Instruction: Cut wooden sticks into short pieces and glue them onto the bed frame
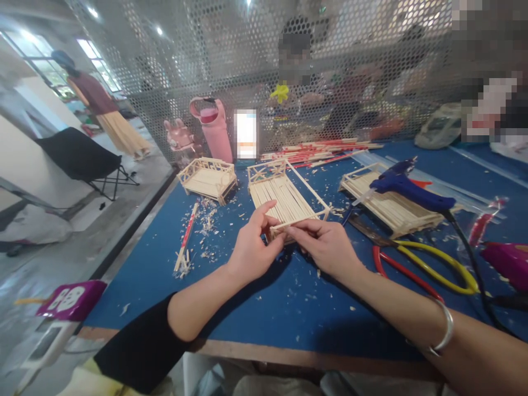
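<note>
My left hand and my right hand meet at the near end of a small bed-shaped frame of wooden sticks on the blue table. Both hands pinch a thin stick along the frame's near rail. The left thumb and forefinger grip the left end. The right fingers are pressed together on the right end. A silver bangle sits on my right wrist.
Two more stick frames stand at the back left and right. A blue glue gun rests on the right one. Red and yellow handled pliers, loose sticks, a pink bottle, shavings and a mesh screen are around.
</note>
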Tool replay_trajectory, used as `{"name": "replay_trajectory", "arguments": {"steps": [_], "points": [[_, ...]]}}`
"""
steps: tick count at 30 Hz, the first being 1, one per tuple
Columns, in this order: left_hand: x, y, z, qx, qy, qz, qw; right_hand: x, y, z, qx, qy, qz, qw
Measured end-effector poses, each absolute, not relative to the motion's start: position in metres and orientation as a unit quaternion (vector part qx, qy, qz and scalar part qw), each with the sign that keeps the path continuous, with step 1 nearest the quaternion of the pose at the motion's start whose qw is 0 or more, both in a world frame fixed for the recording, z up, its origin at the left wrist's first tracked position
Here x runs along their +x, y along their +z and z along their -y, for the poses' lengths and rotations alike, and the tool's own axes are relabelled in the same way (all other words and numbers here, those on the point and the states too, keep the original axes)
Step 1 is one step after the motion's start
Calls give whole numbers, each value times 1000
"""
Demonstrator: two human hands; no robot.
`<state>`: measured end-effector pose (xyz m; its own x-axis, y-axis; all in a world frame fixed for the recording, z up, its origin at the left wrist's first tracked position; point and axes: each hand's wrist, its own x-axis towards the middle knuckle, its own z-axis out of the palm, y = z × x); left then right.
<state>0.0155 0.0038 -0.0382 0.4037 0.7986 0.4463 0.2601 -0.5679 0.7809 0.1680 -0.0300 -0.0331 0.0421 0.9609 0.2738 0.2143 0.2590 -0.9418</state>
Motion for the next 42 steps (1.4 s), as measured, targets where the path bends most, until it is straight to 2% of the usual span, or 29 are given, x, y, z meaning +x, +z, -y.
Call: {"name": "replay_trajectory", "arguments": {"steps": [17, 27, 37, 42], "points": [[14, -36, -2, 786, 412, -340, 311, 167, -32, 29, -496, 437, 522, 539], [12, -34, -4, 785, 416, -334, 316, 169, -33, 28, -496, 422, 540, 534], [2, -26, -10, 806, 363, -305, 355, 170, -35, 30, -503, 405, 554, 525], [-14, -16, -25, 788, 377, -238, 425, 174, -37, 32, -500, 389, 572, 521]]}}
